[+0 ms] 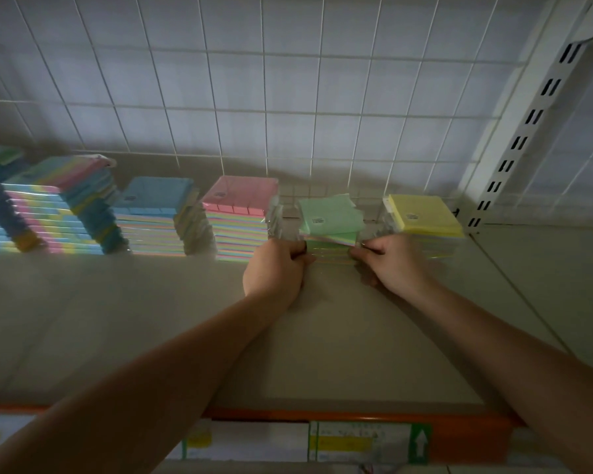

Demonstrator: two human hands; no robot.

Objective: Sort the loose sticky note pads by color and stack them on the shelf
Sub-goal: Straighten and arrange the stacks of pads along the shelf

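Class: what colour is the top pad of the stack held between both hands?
Green top pad, clearest in the head view.

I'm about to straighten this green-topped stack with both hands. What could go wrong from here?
The top green pad sits skewed on the green-topped stack, so squeezing with the left hand and right hand may slide it off. The pink-topped stack and yellow-topped stack stand close and could get nudged.
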